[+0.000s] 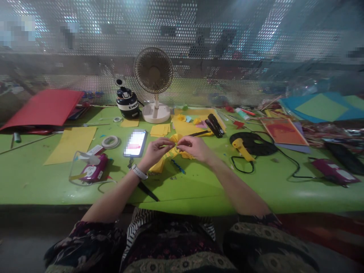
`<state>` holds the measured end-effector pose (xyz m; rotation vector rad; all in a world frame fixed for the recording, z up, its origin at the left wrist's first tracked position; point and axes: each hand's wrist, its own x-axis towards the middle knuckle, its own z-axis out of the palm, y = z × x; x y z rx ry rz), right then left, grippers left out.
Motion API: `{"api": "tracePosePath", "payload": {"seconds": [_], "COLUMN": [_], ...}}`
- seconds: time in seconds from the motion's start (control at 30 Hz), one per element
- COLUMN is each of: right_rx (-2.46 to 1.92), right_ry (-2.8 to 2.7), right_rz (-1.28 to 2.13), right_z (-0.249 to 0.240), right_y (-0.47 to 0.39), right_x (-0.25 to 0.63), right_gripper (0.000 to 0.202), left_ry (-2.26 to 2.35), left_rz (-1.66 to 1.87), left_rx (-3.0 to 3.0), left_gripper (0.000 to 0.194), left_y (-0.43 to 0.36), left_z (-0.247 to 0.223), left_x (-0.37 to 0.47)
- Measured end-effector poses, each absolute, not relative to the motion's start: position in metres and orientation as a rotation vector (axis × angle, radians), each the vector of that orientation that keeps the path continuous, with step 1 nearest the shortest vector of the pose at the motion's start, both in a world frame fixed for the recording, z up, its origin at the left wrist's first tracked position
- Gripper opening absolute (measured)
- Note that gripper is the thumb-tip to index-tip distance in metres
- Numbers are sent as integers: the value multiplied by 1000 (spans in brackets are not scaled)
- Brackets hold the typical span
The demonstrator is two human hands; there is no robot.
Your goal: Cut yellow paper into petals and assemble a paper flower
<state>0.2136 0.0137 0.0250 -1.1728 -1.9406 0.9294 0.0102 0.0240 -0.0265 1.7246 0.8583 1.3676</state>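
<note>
My left hand [157, 150] and my right hand [196, 147] meet above the middle of the green table, fingertips almost touching. Each has its fingers pinched together. What they pinch is too small to make out. Just behind and below the fingers lie crumpled yellow paper pieces [186, 155], partly covered by my hands. A folded yellow paper [157, 166] rests beneath my left hand, with a twisted blue strip [178, 166] to its right. Scissors with black blades and a yellow handle [205, 133] lie beyond my right hand, beside a black stapler [215, 125].
A lit phone [135, 143], a tape roll [110, 142] and a purple power strip [95, 168] are on the left. Behind stand a fan [153, 71] and a black bottle [127, 104]. A yellow glue gun [243, 149] lies on the right, its cord running to another purple power strip [332, 171].
</note>
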Motion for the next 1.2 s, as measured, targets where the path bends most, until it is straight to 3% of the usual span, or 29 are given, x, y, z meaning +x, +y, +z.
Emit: {"api": "tracePosePath", "payload": {"seconds": [0.43, 0.73, 1.2], "right_rx": [-1176, -1267, -1300], "right_ry": [-1850, -1780, -1838], "right_rz": [969, 711, 595], "right_z": [28, 22, 21], "right_y": [12, 11, 10], "right_x": [215, 211, 209], "right_gripper": [12, 10, 10], "left_ry": [877, 879, 800], "left_rz": [1377, 1405, 1422], "left_rx": [1713, 2149, 2369], "left_gripper": [21, 16, 20], "left_y": [21, 16, 16], "left_z": [-28, -24, -27], "left_x": [11, 11, 11]}}
